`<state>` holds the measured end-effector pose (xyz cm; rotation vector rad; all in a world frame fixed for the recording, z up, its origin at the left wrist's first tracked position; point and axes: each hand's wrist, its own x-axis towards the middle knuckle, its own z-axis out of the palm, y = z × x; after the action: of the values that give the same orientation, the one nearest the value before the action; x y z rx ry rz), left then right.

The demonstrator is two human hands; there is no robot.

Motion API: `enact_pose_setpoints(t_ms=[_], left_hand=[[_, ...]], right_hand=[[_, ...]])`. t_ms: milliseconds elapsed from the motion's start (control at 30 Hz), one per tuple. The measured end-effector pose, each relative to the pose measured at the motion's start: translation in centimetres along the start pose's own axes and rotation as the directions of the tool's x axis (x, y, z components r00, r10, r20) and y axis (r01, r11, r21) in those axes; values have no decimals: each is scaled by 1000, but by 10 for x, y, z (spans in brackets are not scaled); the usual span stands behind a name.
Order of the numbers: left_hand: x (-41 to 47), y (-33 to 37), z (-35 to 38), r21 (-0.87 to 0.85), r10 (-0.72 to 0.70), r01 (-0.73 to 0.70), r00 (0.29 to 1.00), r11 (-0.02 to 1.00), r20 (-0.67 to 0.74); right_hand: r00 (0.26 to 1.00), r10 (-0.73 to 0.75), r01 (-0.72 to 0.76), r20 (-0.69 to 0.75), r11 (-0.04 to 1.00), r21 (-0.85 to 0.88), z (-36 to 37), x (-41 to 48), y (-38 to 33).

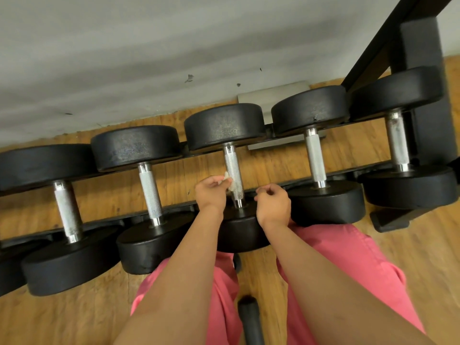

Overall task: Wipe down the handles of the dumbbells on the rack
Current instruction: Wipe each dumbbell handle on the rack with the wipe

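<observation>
Left hand (208, 194) pinches white wipe (229, 183) against middle dumbbell handle (231, 166).

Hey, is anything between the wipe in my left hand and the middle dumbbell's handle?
Nothing visible. The left hand pinches the wipe right against the lower part of the middle handle. The right hand sits to the handle's right, fingers curled, not between them.
</observation>
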<state>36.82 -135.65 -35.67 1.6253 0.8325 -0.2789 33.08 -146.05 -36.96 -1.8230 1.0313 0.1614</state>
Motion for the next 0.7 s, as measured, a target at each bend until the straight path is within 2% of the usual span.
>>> enact_pose_setpoints(t_ms=[200, 400, 567, 700], left_hand=[[2, -4, -3, 54, -17, 14, 999, 998, 43], [13, -2, 1, -117, -90, 105, 988, 988, 125], [18, 0, -5, 54, -77, 69, 984, 996, 162], [20, 5, -5, 84, -65, 46, 970, 995, 235]], right_hand=[[1000, 12, -12, -1, 1000, -6, -1, 0, 1], [1000, 1, -1, -2, 1000, -3, -2, 0, -1], [1000, 1, -1, 9, 1000, -3, -3, -2, 1], [1000, -6, 6, 3, 1000, -11, -2, -1, 0]])
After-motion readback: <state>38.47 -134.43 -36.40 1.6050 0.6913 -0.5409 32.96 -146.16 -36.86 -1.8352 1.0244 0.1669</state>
